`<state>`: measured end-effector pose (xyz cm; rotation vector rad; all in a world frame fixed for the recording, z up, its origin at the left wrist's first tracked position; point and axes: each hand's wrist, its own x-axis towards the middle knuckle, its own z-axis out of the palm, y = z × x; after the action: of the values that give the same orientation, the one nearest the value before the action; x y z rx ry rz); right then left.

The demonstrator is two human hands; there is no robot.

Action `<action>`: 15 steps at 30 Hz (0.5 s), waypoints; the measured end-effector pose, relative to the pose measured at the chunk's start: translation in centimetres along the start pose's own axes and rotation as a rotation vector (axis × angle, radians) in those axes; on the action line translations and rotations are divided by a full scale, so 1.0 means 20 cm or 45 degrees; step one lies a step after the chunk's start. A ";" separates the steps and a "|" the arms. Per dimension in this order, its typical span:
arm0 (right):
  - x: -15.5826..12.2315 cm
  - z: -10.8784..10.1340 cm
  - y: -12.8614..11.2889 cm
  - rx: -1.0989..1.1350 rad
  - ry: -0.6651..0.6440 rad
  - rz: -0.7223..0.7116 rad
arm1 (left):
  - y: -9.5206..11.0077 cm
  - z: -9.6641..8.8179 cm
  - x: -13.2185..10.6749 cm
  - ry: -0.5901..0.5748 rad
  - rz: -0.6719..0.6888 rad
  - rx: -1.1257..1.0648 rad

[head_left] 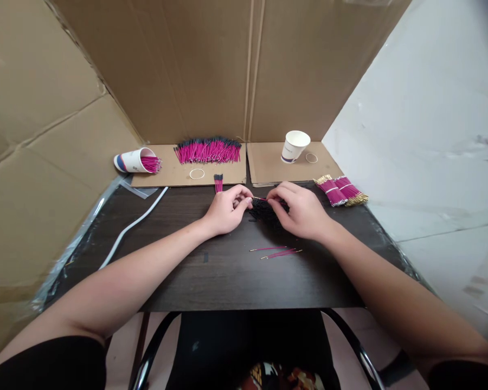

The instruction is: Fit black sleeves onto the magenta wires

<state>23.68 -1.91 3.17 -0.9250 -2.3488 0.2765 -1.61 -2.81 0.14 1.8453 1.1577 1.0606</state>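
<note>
A thin pink wire with a gold-coloured tip stretches between my two hands above the dark table. My right hand pinches its pink length between thumb and fingers. At the gold-tipped end, my left hand is closed in a pinch; whether a small black piece is also between those fingertips I cannot tell. Under the hands lies a heap of short black sleeves, partly covered by my right hand. Several loose pink wires with metal tips lie nearer to me. Just beyond my left hand is a small group of black-ended pink wires.
Along the back, a wide row of black-ended pink wires rests on cardboard. A tipped paper cup holds more wires; another cup stands upright. Banded wire bundles lie right. A white cable crosses the left side.
</note>
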 end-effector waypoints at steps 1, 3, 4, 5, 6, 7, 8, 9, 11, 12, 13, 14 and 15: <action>0.00 0.00 0.01 -0.009 -0.003 0.005 | 0.00 0.00 0.00 -0.001 -0.002 0.001; 0.00 0.00 0.01 -0.019 -0.013 0.013 | 0.00 0.00 0.00 -0.001 -0.003 -0.001; 0.00 0.00 0.01 -0.021 -0.019 0.016 | 0.00 0.00 0.00 -0.002 -0.002 -0.004; 0.00 0.00 0.01 -0.021 -0.025 0.019 | 0.00 0.00 0.00 -0.002 0.000 -0.007; 0.00 0.01 0.01 -0.020 -0.031 0.020 | 0.00 0.00 0.00 -0.003 0.004 -0.010; 0.00 0.01 0.01 -0.022 -0.036 0.021 | 0.00 0.00 0.00 -0.004 0.009 -0.012; 0.00 0.01 0.01 -0.025 -0.038 0.019 | 0.00 0.00 0.00 -0.005 0.014 -0.013; 0.00 0.01 0.01 -0.031 -0.039 0.015 | 0.00 0.00 0.00 -0.007 0.017 -0.012; 0.00 0.01 0.01 -0.044 -0.035 0.002 | 0.00 0.00 0.00 -0.013 0.022 -0.004; 0.00 0.02 0.01 -0.052 -0.030 -0.006 | 0.00 0.00 0.00 -0.015 0.023 0.002; 0.00 0.02 0.01 -0.063 -0.026 -0.014 | 0.00 0.00 0.00 -0.017 0.024 0.007; 0.00 0.02 0.01 -0.078 -0.024 -0.024 | 0.00 0.00 0.00 -0.019 0.025 0.012; 0.00 0.01 0.01 -0.098 -0.025 -0.034 | 0.00 0.00 0.00 -0.020 0.029 0.017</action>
<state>23.68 -1.71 2.80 -0.9301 -2.4028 0.1863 -1.59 -2.79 0.05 1.8783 1.1398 1.0516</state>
